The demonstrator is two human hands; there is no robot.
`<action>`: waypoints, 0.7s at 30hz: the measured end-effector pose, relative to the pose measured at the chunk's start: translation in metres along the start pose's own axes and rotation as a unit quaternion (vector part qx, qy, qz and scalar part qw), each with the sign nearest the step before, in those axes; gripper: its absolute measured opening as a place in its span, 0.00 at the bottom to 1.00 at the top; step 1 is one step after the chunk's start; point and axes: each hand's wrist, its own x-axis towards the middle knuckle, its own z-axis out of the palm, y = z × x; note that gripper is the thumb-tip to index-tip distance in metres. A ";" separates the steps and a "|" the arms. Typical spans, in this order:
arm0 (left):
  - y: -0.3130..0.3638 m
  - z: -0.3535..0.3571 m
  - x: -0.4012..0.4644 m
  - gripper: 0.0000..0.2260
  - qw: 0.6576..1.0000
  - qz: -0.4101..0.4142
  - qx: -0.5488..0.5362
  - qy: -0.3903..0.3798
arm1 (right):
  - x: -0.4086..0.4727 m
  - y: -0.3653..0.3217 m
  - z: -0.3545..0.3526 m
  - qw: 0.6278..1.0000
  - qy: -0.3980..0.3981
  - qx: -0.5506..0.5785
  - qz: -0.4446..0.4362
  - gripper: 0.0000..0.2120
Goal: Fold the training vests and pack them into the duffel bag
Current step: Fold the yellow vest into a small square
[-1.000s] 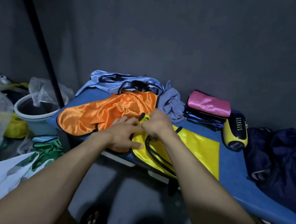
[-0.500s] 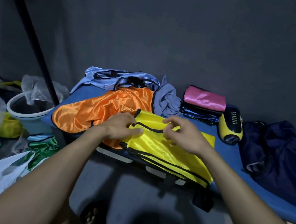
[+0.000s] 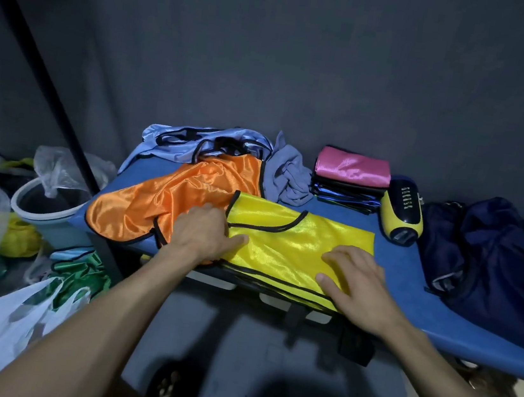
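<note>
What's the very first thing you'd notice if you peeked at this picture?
The shiny yellow vest at the blue table's near edge, with the left hand and right hand lying flat on it. Next, the bright orange vest spread just left of it, and a pink vest topping a folded stack at the back.

Dim, sharp (edges bowed), glossy glare

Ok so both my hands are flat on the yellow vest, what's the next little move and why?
Probably fold it in half toward the left. The yellow vest lies spread flat on the blue table, the left hand pressing its left edge and the right hand its near right part, so it looks smoothed. The folded stack behind is much narrower.
</note>
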 end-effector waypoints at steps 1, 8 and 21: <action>0.003 0.002 -0.001 0.21 1.000 -0.005 -0.008 0.001 | 0.000 -0.001 0.001 1.000 -0.003 0.002 0.003 0.36; 0.000 -0.003 -0.003 0.14 0.993 -0.037 -0.104 -0.043 | -0.001 -0.005 0.007 0.999 -0.032 -0.001 -0.009 0.44; 0.001 0.002 0.005 0.10 0.994 -0.052 -0.094 -0.035 | -0.005 -0.005 0.007 0.990 -0.124 -0.059 -0.028 0.55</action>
